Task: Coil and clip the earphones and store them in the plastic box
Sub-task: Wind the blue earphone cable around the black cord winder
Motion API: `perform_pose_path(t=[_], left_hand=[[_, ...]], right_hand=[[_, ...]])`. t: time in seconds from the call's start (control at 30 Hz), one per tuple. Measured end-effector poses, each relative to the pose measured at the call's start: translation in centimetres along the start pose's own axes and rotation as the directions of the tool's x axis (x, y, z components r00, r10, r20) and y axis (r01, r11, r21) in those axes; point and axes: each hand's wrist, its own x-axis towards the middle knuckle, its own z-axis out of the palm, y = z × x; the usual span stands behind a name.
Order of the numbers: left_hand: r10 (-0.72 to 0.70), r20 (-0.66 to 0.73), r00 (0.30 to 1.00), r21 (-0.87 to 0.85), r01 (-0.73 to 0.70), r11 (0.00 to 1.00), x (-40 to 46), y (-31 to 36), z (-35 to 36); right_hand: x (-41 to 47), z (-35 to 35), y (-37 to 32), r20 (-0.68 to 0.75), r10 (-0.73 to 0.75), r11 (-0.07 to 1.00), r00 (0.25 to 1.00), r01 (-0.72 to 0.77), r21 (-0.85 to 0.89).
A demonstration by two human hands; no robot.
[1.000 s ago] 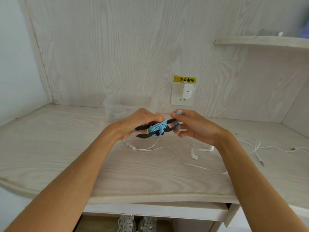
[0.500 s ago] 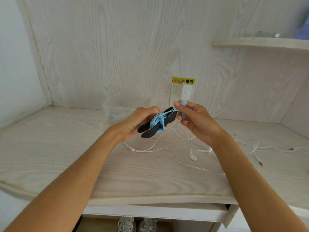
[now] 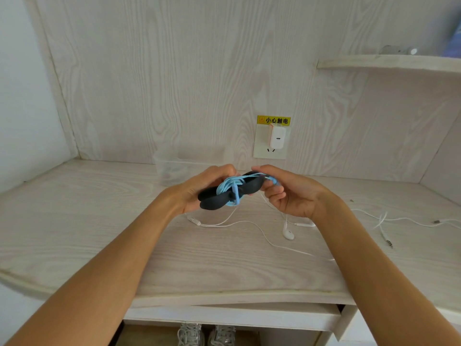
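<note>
A black clip (image 3: 214, 200) with two long flat jaws has light blue earphones (image 3: 230, 187) wound around its middle. My left hand (image 3: 197, 187) grips the clip's left half above the desk. My right hand (image 3: 287, 193) pinches the clip's right tip together with the blue cord's end. A clear plastic box (image 3: 172, 164) stands on the desk against the back wall, just behind my left hand.
White earphones (image 3: 288, 233) and their cable lie loose on the desk (image 3: 74, 221) under my hands. Another white cable with a jack plug (image 3: 388, 242) lies at the right. A wall socket with a white charger (image 3: 277, 137) is behind. A shelf (image 3: 389, 62) juts out upper right.
The clip has dropped slightly and levelled out. My right hand moved from pulling the blue cord up beside the clip to pinching the clip's right tip.
</note>
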Motion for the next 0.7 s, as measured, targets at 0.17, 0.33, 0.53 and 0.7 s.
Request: perform_pose_path(t=[0.17, 0.33, 0.53, 0.7], left_hand=[[0.130, -0.084, 0.988, -0.254, -0.148, 0.956, 0.9, 0.1, -0.6], [0.128, -0.058, 0.990, -0.353, -0.140, 0.925, 1.2, 0.1, -0.6], [0.135, -0.029, 0.990, -0.362, -0.136, 0.922, 1.3, -0.2, -0.4], [0.135, 0.023, 0.991, -0.347, -0.118, 0.930, 1.2, -0.4, -0.3]], right_hand=[[0.9, 0.2, 0.4, -0.007, -0.205, 0.977, 0.979, 0.205, -0.058], [1.1, 0.2, 0.5, -0.048, -0.337, 0.939, 0.940, 0.332, -0.089], [0.8, -0.3, 0.3, -0.071, -0.269, 0.959, 0.960, 0.260, -0.111], [0.7, -0.9, 0.2, -0.139, -0.188, 0.968, 0.972, 0.160, -0.194]])
